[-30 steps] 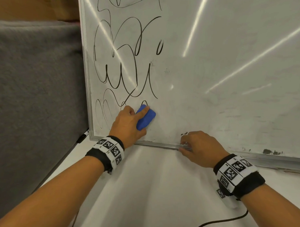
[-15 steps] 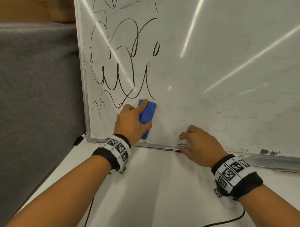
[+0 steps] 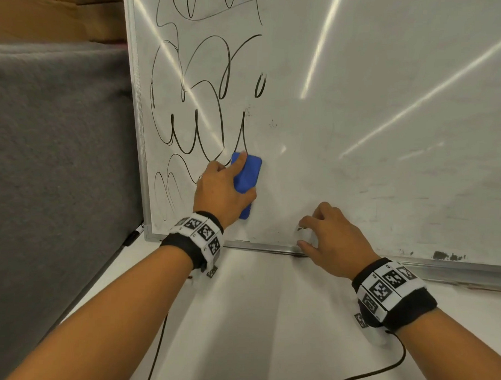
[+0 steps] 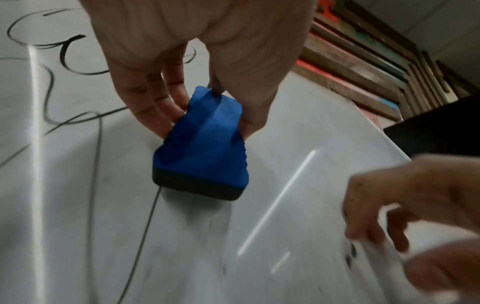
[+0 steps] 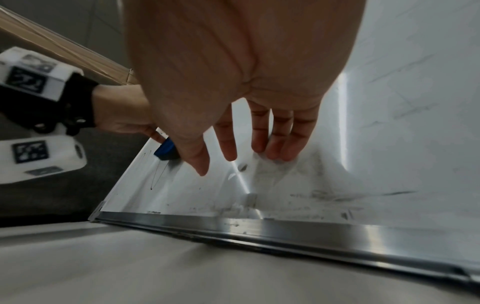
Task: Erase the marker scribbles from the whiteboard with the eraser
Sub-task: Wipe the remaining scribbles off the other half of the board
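Note:
A whiteboard [image 3: 360,114] leans upright on a white table, its lower left part covered with black marker scribbles [image 3: 189,108]. My left hand [image 3: 223,189] grips a blue eraser [image 3: 248,178] with a dark felt base and presses it flat on the board, right of the lowest scribbles. In the left wrist view the eraser [image 4: 202,148] sits between thumb and fingers. My right hand [image 3: 327,238] rests with relaxed fingers against the board just above its metal bottom rail [image 3: 270,248]; the fingers [image 5: 280,139] touch the white surface.
A grey fabric panel [image 3: 54,160] stands left of the board, with a black marker [image 3: 134,234] lying at its foot. Faint smudges [image 3: 448,256] remain along the bottom right of the board. A black cable [image 3: 379,373] trails over the white table [image 3: 267,318].
My left hand slid the eraser upward along the board toward the scribbles. My right hand lifted from the bottom rail slightly onto the board face.

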Demonstrator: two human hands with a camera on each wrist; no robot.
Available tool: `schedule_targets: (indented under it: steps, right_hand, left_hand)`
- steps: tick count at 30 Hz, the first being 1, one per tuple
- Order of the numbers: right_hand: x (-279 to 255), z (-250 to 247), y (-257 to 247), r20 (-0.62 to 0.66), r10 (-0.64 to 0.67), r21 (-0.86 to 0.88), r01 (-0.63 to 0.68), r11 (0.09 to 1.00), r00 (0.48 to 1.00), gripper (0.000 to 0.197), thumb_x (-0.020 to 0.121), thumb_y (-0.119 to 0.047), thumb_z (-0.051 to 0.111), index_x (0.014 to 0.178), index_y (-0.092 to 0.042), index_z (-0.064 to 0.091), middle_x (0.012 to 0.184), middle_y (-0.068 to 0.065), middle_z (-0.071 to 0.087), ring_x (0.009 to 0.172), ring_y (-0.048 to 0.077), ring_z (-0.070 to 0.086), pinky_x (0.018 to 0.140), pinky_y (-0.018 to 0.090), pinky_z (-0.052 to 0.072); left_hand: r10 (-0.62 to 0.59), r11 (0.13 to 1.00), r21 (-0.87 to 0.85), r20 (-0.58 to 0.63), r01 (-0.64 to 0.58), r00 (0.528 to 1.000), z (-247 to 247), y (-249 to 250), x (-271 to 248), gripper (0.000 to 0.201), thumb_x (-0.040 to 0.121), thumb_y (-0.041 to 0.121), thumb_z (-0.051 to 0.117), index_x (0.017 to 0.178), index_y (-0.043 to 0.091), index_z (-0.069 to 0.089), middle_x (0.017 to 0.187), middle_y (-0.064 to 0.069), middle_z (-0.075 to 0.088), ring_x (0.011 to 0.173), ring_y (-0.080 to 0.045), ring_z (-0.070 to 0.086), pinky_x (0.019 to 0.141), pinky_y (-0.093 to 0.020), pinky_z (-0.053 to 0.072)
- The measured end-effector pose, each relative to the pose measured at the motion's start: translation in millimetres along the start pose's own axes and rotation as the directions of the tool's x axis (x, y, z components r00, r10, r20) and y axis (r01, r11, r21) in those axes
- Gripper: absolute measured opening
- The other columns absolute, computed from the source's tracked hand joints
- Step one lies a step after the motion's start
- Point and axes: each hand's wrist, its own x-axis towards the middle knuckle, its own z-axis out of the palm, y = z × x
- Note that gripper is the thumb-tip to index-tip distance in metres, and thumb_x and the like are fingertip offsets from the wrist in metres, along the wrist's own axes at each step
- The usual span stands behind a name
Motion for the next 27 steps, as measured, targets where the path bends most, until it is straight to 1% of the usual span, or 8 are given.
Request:
schedule_targets:
  steps: [2, 4, 8, 10, 14, 21, 25, 27]
  right_hand:
    - [0.1, -1.0, 0.9, 0.0, 0.009, -0.002, -0.009, 1.0, 1.0, 0.037, 0.091, -0.049, 0.061, 0.122, -0.029, 0.06, 0.11, -0.004, 0.042, 0.101, 0.015, 0.044, 0.073, 0.031, 0.051]
    - [1.1, -2.7, 1.8, -0.018, 0.019, -0.004, -0.019, 1.0, 1.0, 0.038, 0.091, -0.049, 0.06, 0.122, -0.028, 0.06, 0.11, -0.003, 0.043, 0.1, 0.016, 0.045, 0.074, 0.031, 0.05]
    - [14.8, -12.0, 0.0, -0.111, 0.04, -0.02, -0.043, 0.999, 0.993, 0.04, 0.089, -0.048, 0.062, 0.122, -0.025, 0.062, 0.105, -0.001, 0.044, 0.094, 0.019, 0.046, 0.077, 0.036, 0.05]
    - [29.3, -24.2, -2.1, -0.192, 0.026, -0.042, -0.035, 0.999, 0.981, 0.04, 0.087, -0.047, 0.064, 0.119, -0.023, 0.064, 0.103, 0.001, 0.045, 0.092, 0.021, 0.045, 0.075, 0.038, 0.049]
    - [65.4, -62.1, -5.8, -0.354, 0.009, -0.081, -0.04, 0.996, 0.935, 0.039, 0.085, -0.045, 0.065, 0.115, -0.02, 0.064, 0.103, 0.007, 0.047, 0.093, 0.028, 0.046, 0.076, 0.042, 0.046]
    - [127.3, -133.8, -2.2, -0.486, 0.004, -0.115, -0.069, 0.991, 0.874, 0.039, 0.088, -0.043, 0.062, 0.118, -0.018, 0.062, 0.107, 0.011, 0.048, 0.099, 0.032, 0.045, 0.081, 0.044, 0.044]
    - [158.8, -169.4, -4.8, -0.545, -0.006, -0.133, -0.08, 0.988, 0.839, 0.038, 0.09, -0.042, 0.059, 0.119, -0.017, 0.061, 0.109, 0.012, 0.048, 0.102, 0.034, 0.045, 0.08, 0.044, 0.042]
    - [172.3, -184.6, -6.4, -0.557, -0.008, -0.137, -0.083, 0.987, 0.83, 0.039, 0.09, -0.042, 0.057, 0.12, -0.017, 0.061, 0.11, 0.012, 0.048, 0.103, 0.034, 0.045, 0.081, 0.044, 0.042]
  left_hand:
    - [-0.008, 1.0, -0.024, -0.044, 0.007, 0.999, -5.6, 6.9, 16.5, 0.081, 0.083, 0.048, 0.071, 0.152, 0.038, 0.031, 0.096, -0.001, 0.044, 0.078, -0.012, 0.045, 0.072, -0.022, 0.037]
    - [-0.008, 0.999, -0.038, -0.051, 0.006, 0.999, -6.2, 11.8, 21.9, 0.08, 0.083, 0.048, 0.071, 0.152, 0.037, 0.031, 0.097, -0.001, 0.043, 0.079, -0.013, 0.045, 0.073, -0.024, 0.039]
    - [0.019, 1.0, -0.013, -0.016, -0.019, 1.0, -1.5, 11.5, 14.0, 0.08, 0.084, 0.05, 0.069, 0.152, 0.04, 0.028, 0.099, 0.0, 0.042, 0.081, -0.014, 0.048, 0.077, -0.026, 0.045]
    - [0.022, 1.0, -0.013, -0.026, -0.023, 0.999, -4.5, 11.6, 19.7, 0.081, 0.083, 0.051, 0.069, 0.152, 0.04, 0.029, 0.099, -0.001, 0.043, 0.081, -0.015, 0.049, 0.076, -0.026, 0.045]
    - [0.012, 0.998, -0.057, -0.102, -0.018, 0.995, -19.5, 21.7, 52.0, 0.081, 0.082, 0.05, 0.071, 0.152, 0.039, 0.031, 0.098, -0.002, 0.045, 0.082, -0.013, 0.046, 0.075, -0.023, 0.04]
    - [-0.008, 0.993, -0.119, -0.112, -0.005, 0.994, -22.2, 40.0, 70.6, 0.082, 0.081, 0.052, 0.069, 0.152, 0.041, 0.029, 0.101, -0.001, 0.043, 0.09, -0.019, 0.048, 0.084, -0.03, 0.045]
    - [-0.01, 0.996, -0.088, -0.164, -0.004, 0.986, -40.5, 50.8, 100.1, 0.08, 0.082, 0.052, 0.068, 0.152, 0.039, 0.03, 0.1, -0.003, 0.045, 0.084, -0.017, 0.045, 0.076, -0.026, 0.038]
    - [-0.004, 0.995, -0.098, -0.176, -0.014, 0.984, -47.0, 58.7, 115.4, 0.08, 0.082, 0.052, 0.068, 0.152, 0.038, 0.03, 0.101, -0.004, 0.045, 0.086, -0.018, 0.044, 0.077, -0.027, 0.039]
